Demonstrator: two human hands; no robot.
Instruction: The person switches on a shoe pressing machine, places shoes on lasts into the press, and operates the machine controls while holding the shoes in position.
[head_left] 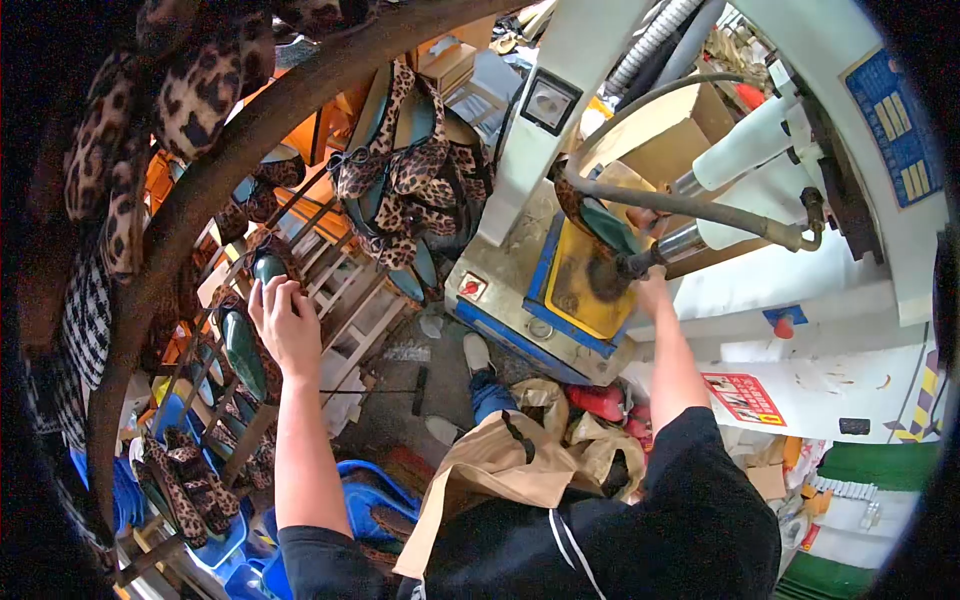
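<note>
My left hand (290,325) reaches to the rack on the left, its fingers stretched out at the near end of a leopard-print shoe on a green last (268,266). Whether the fingertips touch it is hard to see. Just below that hand stands another green-lasted shoe (243,355). My right hand (652,288) is at the press, partly hidden behind the metal ram (680,243). It grips the heel end of a leopard-print shoe on a green last (608,228), which is tilted over the yellow pad (580,300).
A wooden-slat rack (345,310) carries several leopard-print shoes, with a bundle (410,185) hanging behind. A dark curved bar (200,190) crosses the upper left. A thick hose (700,208) arches over the press. Blue baskets (370,480) with shoes stand low on the left.
</note>
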